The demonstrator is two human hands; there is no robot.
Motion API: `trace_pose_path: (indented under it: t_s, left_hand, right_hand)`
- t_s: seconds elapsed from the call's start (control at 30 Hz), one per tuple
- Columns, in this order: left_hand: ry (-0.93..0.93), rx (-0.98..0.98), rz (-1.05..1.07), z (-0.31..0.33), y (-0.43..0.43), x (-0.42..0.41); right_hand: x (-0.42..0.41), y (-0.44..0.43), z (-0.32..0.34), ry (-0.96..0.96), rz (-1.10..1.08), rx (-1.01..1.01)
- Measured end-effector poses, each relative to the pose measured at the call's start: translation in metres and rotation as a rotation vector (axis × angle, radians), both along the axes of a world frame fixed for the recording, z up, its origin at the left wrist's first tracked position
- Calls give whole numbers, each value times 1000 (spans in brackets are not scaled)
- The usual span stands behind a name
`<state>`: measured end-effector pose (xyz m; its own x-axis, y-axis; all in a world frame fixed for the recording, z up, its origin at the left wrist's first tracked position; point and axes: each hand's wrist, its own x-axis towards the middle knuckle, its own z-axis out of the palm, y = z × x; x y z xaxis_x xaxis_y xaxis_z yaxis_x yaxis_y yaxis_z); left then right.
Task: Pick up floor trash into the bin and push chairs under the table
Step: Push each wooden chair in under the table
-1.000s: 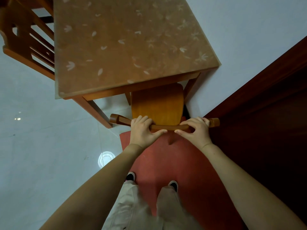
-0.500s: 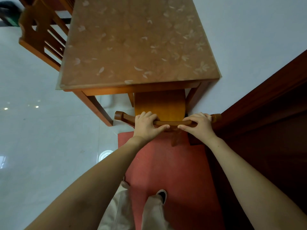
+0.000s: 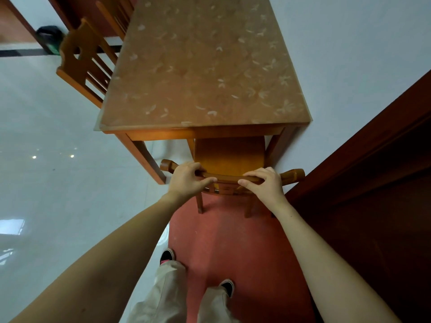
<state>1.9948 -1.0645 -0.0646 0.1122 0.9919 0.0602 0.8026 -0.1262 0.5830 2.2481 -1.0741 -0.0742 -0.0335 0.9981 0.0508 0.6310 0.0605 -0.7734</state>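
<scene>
Left hand and right hand both clasp the chair top rail; seat partly under the table near edge. Risk: skewed push knocks the right table leg or catches on the red mat.

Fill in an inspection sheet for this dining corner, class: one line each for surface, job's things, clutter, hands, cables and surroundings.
Surface: rectangular wooden table under a translucent flower-print cover, bare on top.
Job's things: orange-brown wooden chair at the near end, seat partly under the table, back legs on the red floor mat. Second slatted wooden chair at the table's left side. No bin or floor trash seen.
Clutter: nothing seen.
Hands: left hand and right hand both grip the near chair's curved top rail.
Cables: nothing seen.
Surroundings: glossy pale tiled floor left, white wall right, dark wooden door close beside the near chair, dark bag-like object far left.
</scene>
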Motion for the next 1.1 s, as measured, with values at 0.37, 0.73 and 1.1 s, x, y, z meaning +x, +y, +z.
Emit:
trace_pose_path:
  t_s: [0.37,0.73,1.1]
  left_hand:
    - [-57,-15,42,-8,21,33]
    - [-97,-14,8,-11,56,48]
    - [-132,11,14,-12,90,57]
  right_hand:
    - [36,30,0,4,52,-2]
    - [55,69,1,3,91,22]
    - [62,106,3,1,108,24]
